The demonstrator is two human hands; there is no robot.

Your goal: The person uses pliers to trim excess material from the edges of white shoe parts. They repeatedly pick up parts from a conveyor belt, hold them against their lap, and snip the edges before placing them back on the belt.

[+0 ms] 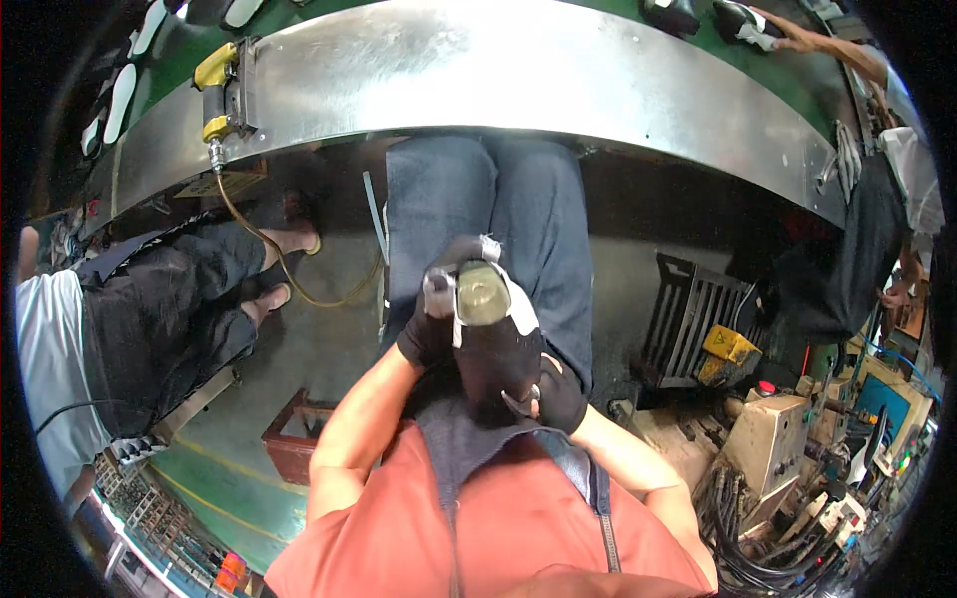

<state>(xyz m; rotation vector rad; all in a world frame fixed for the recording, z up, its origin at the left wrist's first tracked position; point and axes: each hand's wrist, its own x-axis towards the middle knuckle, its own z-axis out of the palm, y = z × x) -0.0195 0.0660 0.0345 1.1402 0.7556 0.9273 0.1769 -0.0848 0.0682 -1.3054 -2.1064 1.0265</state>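
From the head view I see the left hand and the right hand, dark-gloved, both grasping a dark shoe above the lap, off the near edge of the metal worktop. A yellow-black air tool lies toward the worktop's left end, its hose hanging over the near edge

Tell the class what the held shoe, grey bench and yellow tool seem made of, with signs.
Shoe: perhaps dark fabric, matt, since it shows no shine; blur leaves this open.
Bench: bare metal, likely steel, with a brushed, scuffed finish that throws back bright light.
Tool: painted metal or hard plastic; its smooth yellow parts could be either.
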